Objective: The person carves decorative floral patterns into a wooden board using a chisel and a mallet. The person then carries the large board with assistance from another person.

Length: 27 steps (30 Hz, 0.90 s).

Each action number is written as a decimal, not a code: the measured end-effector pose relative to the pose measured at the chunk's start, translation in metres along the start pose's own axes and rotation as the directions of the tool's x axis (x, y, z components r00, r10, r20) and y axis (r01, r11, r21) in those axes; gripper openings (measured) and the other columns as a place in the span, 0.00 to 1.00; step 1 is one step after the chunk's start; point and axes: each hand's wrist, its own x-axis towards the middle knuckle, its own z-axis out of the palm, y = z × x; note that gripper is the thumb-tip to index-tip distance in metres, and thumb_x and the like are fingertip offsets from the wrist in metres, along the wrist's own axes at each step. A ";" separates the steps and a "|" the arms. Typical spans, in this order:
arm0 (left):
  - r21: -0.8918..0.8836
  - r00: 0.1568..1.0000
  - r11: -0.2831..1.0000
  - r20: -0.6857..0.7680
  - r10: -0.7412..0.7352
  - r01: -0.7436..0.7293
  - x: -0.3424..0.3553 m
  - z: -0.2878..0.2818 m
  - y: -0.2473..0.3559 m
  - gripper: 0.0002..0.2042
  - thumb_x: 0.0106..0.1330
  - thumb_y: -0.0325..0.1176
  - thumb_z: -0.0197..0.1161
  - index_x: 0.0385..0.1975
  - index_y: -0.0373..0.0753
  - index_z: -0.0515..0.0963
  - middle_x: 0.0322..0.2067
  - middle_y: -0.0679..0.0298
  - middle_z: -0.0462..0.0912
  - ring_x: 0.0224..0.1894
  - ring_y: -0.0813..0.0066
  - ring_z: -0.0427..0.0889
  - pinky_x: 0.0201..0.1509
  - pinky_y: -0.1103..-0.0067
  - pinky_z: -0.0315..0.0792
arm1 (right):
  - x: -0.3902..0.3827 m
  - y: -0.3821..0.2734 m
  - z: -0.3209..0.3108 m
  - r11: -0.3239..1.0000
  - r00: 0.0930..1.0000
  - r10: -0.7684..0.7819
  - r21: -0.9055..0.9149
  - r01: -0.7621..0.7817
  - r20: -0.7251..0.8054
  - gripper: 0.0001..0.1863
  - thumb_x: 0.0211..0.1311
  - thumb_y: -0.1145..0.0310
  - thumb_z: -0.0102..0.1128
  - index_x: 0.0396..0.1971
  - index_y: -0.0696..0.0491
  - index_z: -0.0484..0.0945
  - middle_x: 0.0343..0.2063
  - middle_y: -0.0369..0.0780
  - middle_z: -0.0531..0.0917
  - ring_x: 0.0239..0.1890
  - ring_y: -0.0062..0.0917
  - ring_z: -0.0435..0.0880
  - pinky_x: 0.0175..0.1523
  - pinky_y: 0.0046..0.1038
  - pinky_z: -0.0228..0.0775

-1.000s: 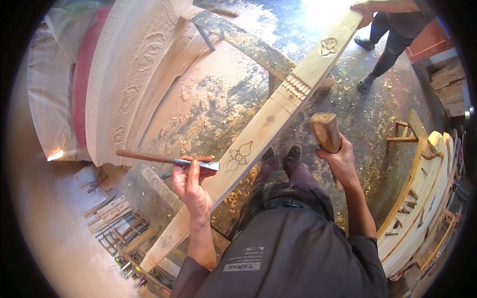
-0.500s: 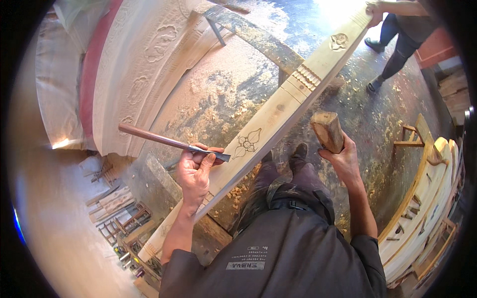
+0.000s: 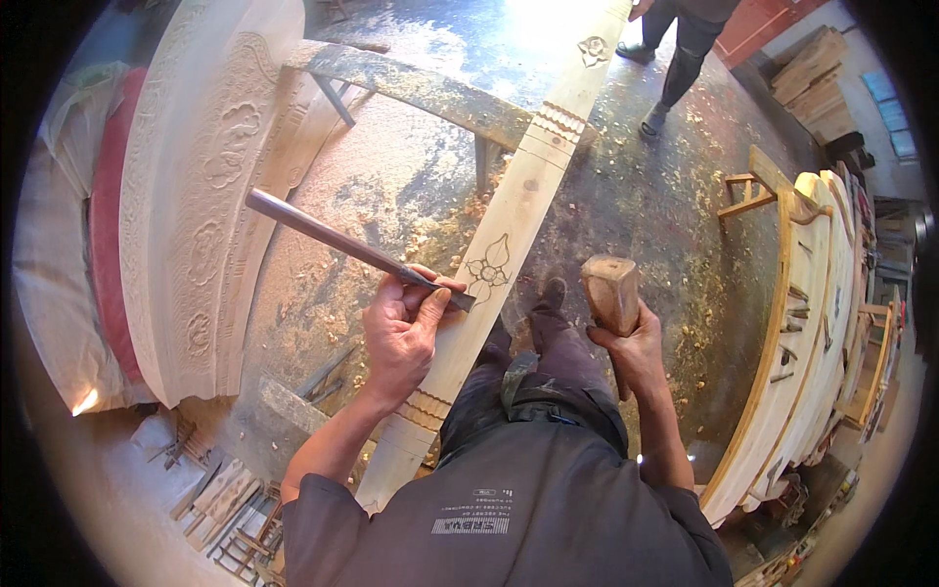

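Chisel (image 3: 337,238), just one, slants in the left grip (image 3: 399,328), thumb and fingers closed round it, its blade end at an outlined flower (image 3: 487,272) on the single wooden beam (image 3: 528,196). Two grooved bands (image 3: 558,122) cross that beam. One mallet (image 3: 609,293), head up, sits in the right grip (image 3: 634,350), fingers wrapped about its handle, right of the beam. Farther right, several small tools (image 3: 798,313) lie on curved boards (image 3: 768,421).

A slanted chisel (image 3: 337,239) apparently touches the flower-marked plank (image 3: 519,207), a mallet (image 3: 611,293) apart.
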 end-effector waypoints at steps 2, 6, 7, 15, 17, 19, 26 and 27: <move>0.014 1.000 1.000 0.018 -0.005 0.005 0.000 0.000 -0.002 0.08 0.77 0.20 0.58 0.52 0.35 0.71 0.45 0.54 0.90 0.48 0.74 0.89 0.51 0.77 0.86 | -0.012 -0.012 0.015 1.000 0.999 -0.002 0.029 0.003 -0.043 0.24 0.49 0.81 0.75 0.49 0.57 0.82 0.39 0.33 0.86 0.42 0.18 0.83 0.52 0.26 0.76; 0.013 1.000 1.000 0.024 0.000 0.000 -0.001 -0.001 0.000 0.09 0.77 0.19 0.58 0.52 0.35 0.71 0.45 0.55 0.90 0.48 0.74 0.89 0.51 0.77 0.86 | -0.019 -0.011 0.022 1.000 0.997 -0.025 0.014 0.026 -0.068 0.25 0.49 0.81 0.75 0.50 0.58 0.81 0.40 0.33 0.86 0.43 0.19 0.83 0.53 0.26 0.75; 0.003 1.000 1.000 0.012 -0.001 0.001 -0.001 -0.002 0.002 0.08 0.77 0.18 0.58 0.52 0.34 0.72 0.44 0.55 0.90 0.48 0.74 0.89 0.51 0.77 0.86 | -0.019 -0.015 0.024 0.999 0.997 -0.032 0.022 0.034 -0.075 0.25 0.49 0.81 0.75 0.50 0.58 0.81 0.41 0.33 0.86 0.43 0.19 0.83 0.53 0.26 0.75; 0.076 0.999 0.996 0.028 0.043 -0.045 -0.002 -0.003 -0.001 0.08 0.77 0.18 0.58 0.51 0.34 0.73 0.44 0.55 0.91 0.49 0.73 0.89 0.51 0.78 0.86 | -0.018 -0.015 0.028 0.997 0.996 -0.078 -0.025 0.077 -0.049 0.27 0.49 0.81 0.76 0.53 0.58 0.81 0.43 0.35 0.87 0.46 0.20 0.84 0.56 0.27 0.76; 0.120 0.997 0.991 0.041 0.063 -0.068 -0.002 -0.002 -0.002 0.08 0.77 0.18 0.58 0.51 0.34 0.73 0.44 0.55 0.90 0.49 0.73 0.89 0.51 0.77 0.86 | -0.016 -0.014 0.028 0.994 0.995 -0.091 -0.072 0.088 -0.047 0.28 0.49 0.81 0.76 0.54 0.58 0.81 0.44 0.35 0.87 0.46 0.20 0.84 0.56 0.27 0.76; 0.181 0.995 0.980 0.065 0.071 -0.082 -0.002 -0.002 0.000 0.09 0.77 0.17 0.57 0.51 0.36 0.72 0.45 0.54 0.90 0.49 0.73 0.89 0.51 0.76 0.87 | -0.015 -0.017 0.026 0.992 0.993 -0.106 -0.073 0.102 -0.050 0.28 0.49 0.81 0.76 0.54 0.58 0.81 0.44 0.35 0.87 0.46 0.19 0.84 0.57 0.27 0.76; 0.374 0.976 0.904 0.145 0.163 -0.207 0.002 -0.003 0.006 0.10 0.74 0.17 0.61 0.50 0.34 0.74 0.41 0.55 0.91 0.47 0.73 0.90 0.50 0.76 0.86 | -0.006 -0.029 0.022 0.985 0.987 -0.148 -0.093 0.143 -0.057 0.28 0.49 0.81 0.76 0.54 0.59 0.81 0.44 0.35 0.87 0.47 0.18 0.84 0.56 0.26 0.76; 0.372 0.971 0.898 0.138 0.195 -0.233 0.003 -0.003 0.004 0.10 0.73 0.17 0.62 0.50 0.34 0.75 0.39 0.55 0.92 0.45 0.73 0.91 0.49 0.76 0.86 | -0.005 -0.030 0.021 0.986 0.988 -0.144 -0.095 0.139 -0.048 0.31 0.49 0.81 0.76 0.57 0.59 0.80 0.46 0.37 0.88 0.50 0.20 0.84 0.58 0.27 0.76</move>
